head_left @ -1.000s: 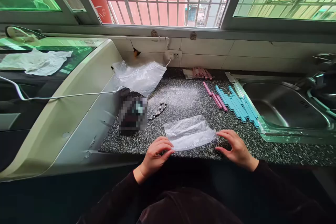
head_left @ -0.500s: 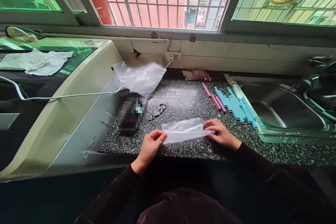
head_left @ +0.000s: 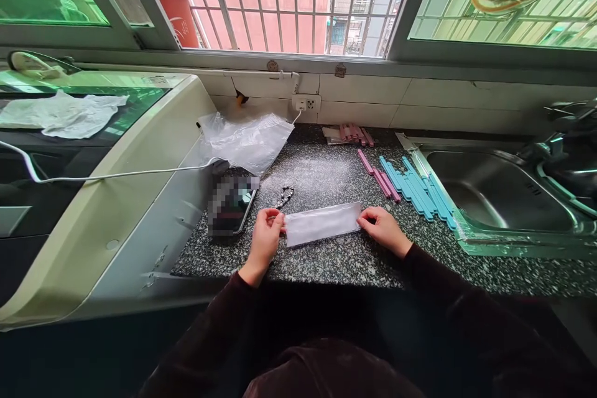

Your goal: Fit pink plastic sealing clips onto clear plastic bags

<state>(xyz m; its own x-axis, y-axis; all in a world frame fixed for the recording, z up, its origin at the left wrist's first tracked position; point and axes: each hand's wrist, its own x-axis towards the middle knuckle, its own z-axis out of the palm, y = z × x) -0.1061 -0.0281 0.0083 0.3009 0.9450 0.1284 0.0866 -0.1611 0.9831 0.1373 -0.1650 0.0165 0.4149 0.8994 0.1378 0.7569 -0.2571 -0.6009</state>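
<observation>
A clear plastic bag (head_left: 323,224), folded into a narrow strip, lies over the speckled countertop (head_left: 321,264) between my hands. My left hand (head_left: 267,236) pinches its left end with thumb and fingers. At the right end, my right hand (head_left: 381,227) pinches the bag's edge the same way. Just beyond the left hand lies a phone (head_left: 231,205), partly blurred out, with a beaded strap (head_left: 285,198) beside it.
Blue sticks (head_left: 415,188) and pink sticks (head_left: 379,176) lie right of the bag, near a steel sink (head_left: 494,193). More pink sticks (head_left: 356,134) sit by the wall. A larger plastic bag (head_left: 252,140) rests beside the white washing machine (head_left: 153,168). A white cable (head_left: 125,174) crosses the machine.
The bag has been folded over from its near edge into a narrower strip. My right hand moved left and closed on its right end; the left hand shifted slightly left and away from me.
</observation>
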